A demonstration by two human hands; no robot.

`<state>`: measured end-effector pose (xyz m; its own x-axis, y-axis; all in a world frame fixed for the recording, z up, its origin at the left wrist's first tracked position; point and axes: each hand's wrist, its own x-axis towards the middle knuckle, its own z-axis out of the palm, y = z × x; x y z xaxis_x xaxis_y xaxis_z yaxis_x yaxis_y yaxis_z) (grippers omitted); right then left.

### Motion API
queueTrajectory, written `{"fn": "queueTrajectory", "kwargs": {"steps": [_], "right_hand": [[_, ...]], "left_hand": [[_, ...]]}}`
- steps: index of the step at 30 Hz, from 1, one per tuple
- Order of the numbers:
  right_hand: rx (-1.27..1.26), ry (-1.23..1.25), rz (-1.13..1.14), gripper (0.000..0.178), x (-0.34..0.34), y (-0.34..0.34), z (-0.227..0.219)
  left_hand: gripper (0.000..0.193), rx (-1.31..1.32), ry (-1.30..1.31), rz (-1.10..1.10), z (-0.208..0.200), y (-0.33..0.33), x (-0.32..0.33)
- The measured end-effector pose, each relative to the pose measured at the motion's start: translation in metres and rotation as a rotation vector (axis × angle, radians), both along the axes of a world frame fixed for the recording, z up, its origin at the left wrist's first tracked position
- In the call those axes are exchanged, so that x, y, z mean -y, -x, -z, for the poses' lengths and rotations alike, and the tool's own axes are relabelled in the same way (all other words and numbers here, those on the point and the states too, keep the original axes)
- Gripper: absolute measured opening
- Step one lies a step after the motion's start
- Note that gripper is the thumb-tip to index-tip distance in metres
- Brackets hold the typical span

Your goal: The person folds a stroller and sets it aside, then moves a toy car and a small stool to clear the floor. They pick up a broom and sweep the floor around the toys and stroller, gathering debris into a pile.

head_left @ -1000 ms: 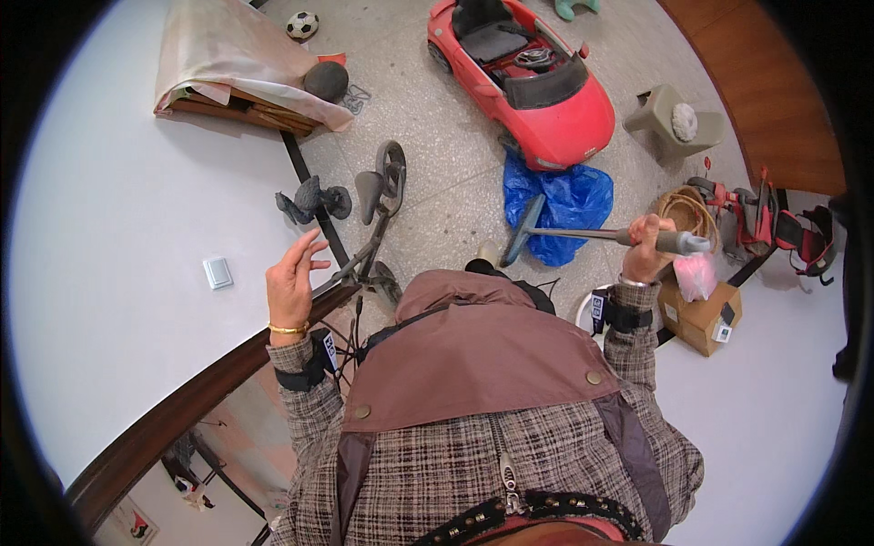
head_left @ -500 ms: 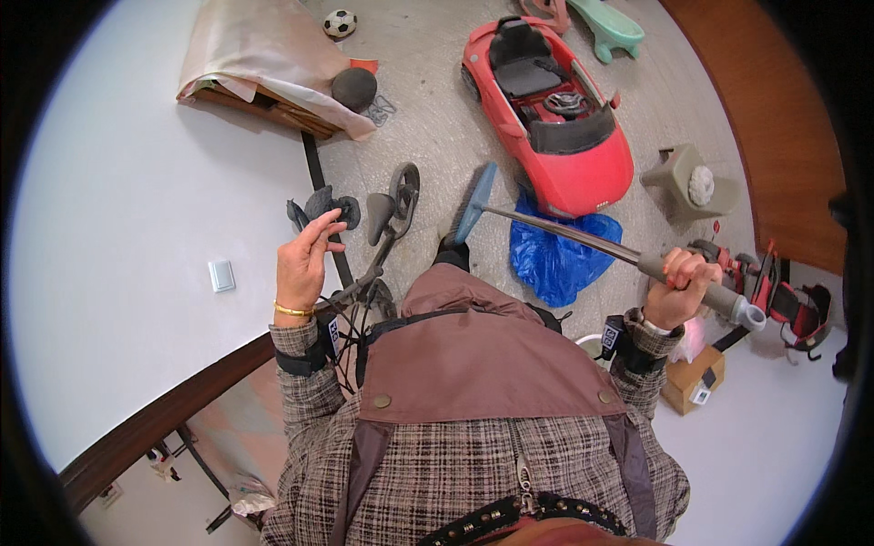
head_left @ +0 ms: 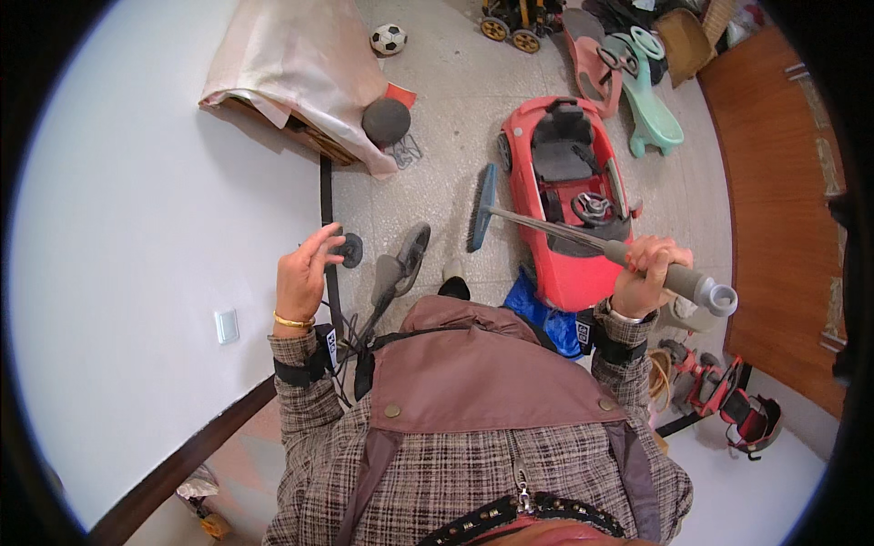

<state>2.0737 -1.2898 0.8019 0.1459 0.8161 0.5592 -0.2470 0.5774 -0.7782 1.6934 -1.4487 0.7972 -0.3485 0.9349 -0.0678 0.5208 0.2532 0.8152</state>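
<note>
Over the red toy car [head_left: 569, 268], broom [head_left: 560, 230] slants leftward and away from the nearer right hand [head_left: 645, 273], closed round its grey grip [head_left: 687, 283], to a brush head [head_left: 482, 207] beside the car; left hand [head_left: 304, 275], well apart, is half-open, empty.

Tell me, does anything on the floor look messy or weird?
Yes, a crumpled blue plastic bag lies by the front of the red toy car. It looks odd because it resembles rubbish on the floor. I see nothing clearly spilled.
</note>
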Motion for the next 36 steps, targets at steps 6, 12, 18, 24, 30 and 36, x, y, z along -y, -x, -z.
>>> {"fn": "queueTrajectory", "kwargs": {"steps": [6, 12, 18, 24, 30, 36], "right_hand": [[-0.020, 0.010, -0.002, 0.017, -0.098, 0.041, -0.002], [-0.033, -0.032, -0.111, 0.017, -0.220, 0.081, 0.011], [0.019, -0.031, -0.194, 0.014, -0.350, 0.112, 0.024], [0.207, 0.072, -0.217, 0.017, -0.476, 0.162, 0.056], [0.162, 0.225, -0.138, 0.021, -0.593, 0.221, 0.109], [0.189, 0.260, -0.118, 0.020, -0.690, 0.272, 0.105]], "left_hand": [[0.028, 0.040, 0.052, -0.099, -0.001, 0.032, -0.060], [0.028, 0.050, -0.003, -0.166, 0.011, 0.052, -0.154], [0.029, 0.051, -0.005, -0.214, 0.010, 0.065, -0.270], [0.029, 0.077, 0.023, -0.320, 0.011, 0.094, -0.352], [0.030, 0.014, 0.063, -0.323, 0.028, 0.160, -0.446], [0.031, 0.050, 0.002, -0.305, 0.023, 0.232, -0.562]]}}
